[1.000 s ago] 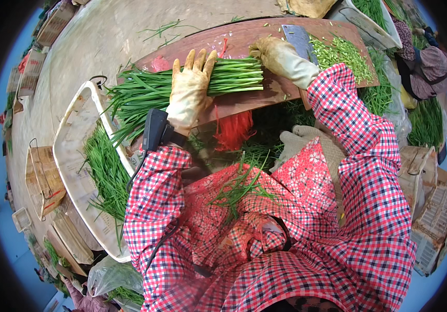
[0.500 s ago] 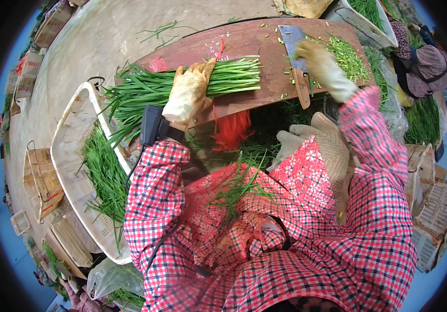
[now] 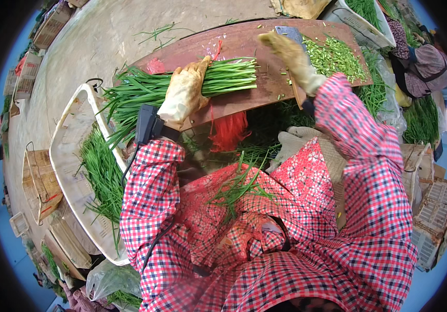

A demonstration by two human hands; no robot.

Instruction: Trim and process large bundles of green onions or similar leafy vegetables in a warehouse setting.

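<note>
Left hand (image 3: 183, 94) clasps 1 green bunch (image 3: 232, 74); right hand (image 3: 291, 56), blurred over the cleaver (image 3: 298, 93), grip I cannot tell

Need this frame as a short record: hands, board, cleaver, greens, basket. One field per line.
left hand: gloved, curled over the green bundle
right hand: gloved, blurred, overlapping the cleaver in view; contact unclear
board: reddish-brown; bundle on it, pale stem ends rightward
cleaver: on board, handle toward wearer
chopped pieces: on board's right part
basket: white, left of board, loose greens inside
</note>
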